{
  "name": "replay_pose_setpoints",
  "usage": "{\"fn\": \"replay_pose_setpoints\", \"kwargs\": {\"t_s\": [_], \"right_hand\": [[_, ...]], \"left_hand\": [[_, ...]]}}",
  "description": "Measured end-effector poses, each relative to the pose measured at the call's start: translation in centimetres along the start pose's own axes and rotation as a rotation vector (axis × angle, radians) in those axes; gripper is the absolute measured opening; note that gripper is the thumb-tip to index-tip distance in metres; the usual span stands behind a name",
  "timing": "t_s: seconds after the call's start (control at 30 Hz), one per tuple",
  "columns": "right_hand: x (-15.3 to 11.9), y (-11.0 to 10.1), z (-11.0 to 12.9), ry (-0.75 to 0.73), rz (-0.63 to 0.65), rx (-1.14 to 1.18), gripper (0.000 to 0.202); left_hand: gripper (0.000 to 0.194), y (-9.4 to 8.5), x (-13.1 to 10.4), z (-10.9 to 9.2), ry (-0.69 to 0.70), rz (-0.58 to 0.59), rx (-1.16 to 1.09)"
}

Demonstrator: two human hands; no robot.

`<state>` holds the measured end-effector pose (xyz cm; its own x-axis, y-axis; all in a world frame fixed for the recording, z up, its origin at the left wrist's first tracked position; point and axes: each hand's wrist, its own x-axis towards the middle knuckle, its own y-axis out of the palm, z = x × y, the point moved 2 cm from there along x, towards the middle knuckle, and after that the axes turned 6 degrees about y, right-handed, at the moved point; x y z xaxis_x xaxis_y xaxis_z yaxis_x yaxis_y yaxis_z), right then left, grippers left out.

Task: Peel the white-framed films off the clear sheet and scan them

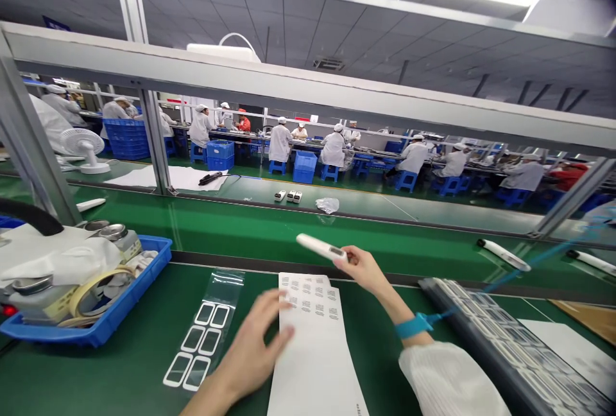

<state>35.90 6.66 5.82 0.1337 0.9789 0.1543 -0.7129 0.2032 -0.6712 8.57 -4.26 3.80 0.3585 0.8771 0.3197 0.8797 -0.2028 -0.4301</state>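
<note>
My right hand (pixel 362 267) holds a slim white device (pixel 321 248) out over the green conveyor belt (pixel 269 230), its far end pointing left. My left hand (pixel 257 345) rests with spread fingers on the left edge of a long white label sheet (pixel 315 352) that carries small printed stickers near its top. A blue wrist strap (pixel 414 326) circles my right wrist. Left of the sheet lies a clear bag (pixel 205 336) with white-framed rectangular parts in two columns.
A blue tray (pixel 110 320) with tape rolls and metal canisters stands at the left. A dark tray (pixel 505 345) of framed parts lies at the right. White devices (pixel 503 254) lie on the belt. A metal frame crosses ahead; several workers in white sit beyond.
</note>
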Motion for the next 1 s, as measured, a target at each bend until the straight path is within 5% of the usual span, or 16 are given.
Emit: {"fn": "replay_pose_setpoints", "kwargs": {"t_s": [0.1, 0.2, 0.4, 0.47, 0.63, 0.77, 1.0], "right_hand": [[4.1, 0.0, -3.5, 0.140, -0.179, -0.032, 0.021], [6.2, 0.5, -5.6, 0.207, -0.261, -0.037, 0.023], [3.9, 1.8, -6.7, 0.108, -0.267, 0.065, 0.041], [1.1, 2.5, -6.5, 0.049, -0.220, 0.116, 0.042], [-8.5, 4.9, -4.7, 0.024, -0.042, 0.306, 0.060], [-13.7, 6.1, -2.7, 0.068, 0.099, 0.352, 0.066], [-13.4, 5.6, -2.4, 0.082, -0.010, 0.454, 0.061]], "left_hand": [[0.050, 1.6, -0.7, -0.7, 0.141, 0.497, 0.006], [0.063, 3.3, -1.2, 0.2, 0.181, 0.629, -0.012], [0.092, 5.7, -1.5, 3.1, 0.074, 0.551, 0.095], [0.091, 5.7, -1.4, 2.9, 0.003, 0.471, 0.085], [0.070, 4.7, 0.3, 2.7, -0.291, -0.006, 0.007], [0.070, 5.1, 1.9, 3.1, -0.284, -0.044, -0.073], [0.062, 6.3, 2.6, 3.3, -0.212, -0.130, -0.124]]}}
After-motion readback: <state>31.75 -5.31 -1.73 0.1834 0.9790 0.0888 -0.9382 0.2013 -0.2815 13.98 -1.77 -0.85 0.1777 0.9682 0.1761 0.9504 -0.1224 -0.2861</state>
